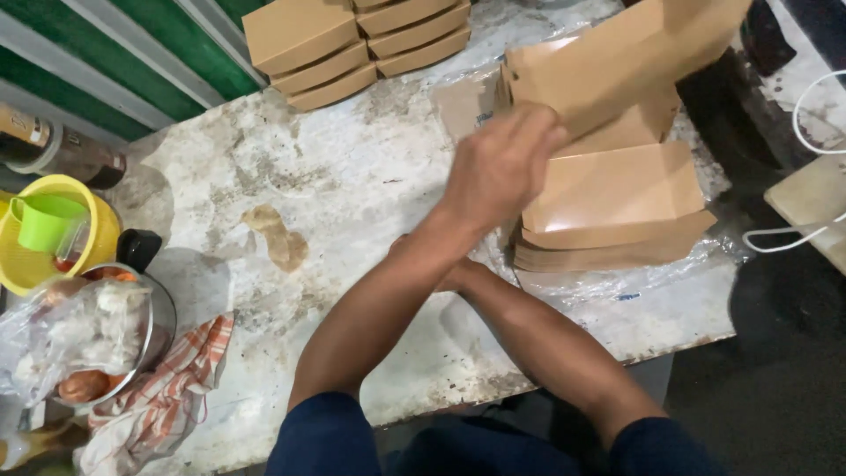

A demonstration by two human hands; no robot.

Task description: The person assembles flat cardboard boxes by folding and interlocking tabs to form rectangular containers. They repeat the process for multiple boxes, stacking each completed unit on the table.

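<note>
My left hand (502,163) reaches across the table and is shut on the edge of a brown cardboard box (617,53) that is lifted and half unfolded. Just below it lies an open brown cardboard tray (617,189) on a stack of flat cardboard blanks (608,256). My right forearm crosses under the left one. My right hand (454,275) is almost wholly hidden behind the left forearm near the stack's left end, so its grip does not show.
A pile of closed brown boxes (352,44) stands at the back of the stained white table (335,176). At the left are a yellow basket (88,251) with a green cup (44,220), a steel bowl (159,322) with bagged food, and a checked cloth (167,397). A white cable (793,234) lies at the right.
</note>
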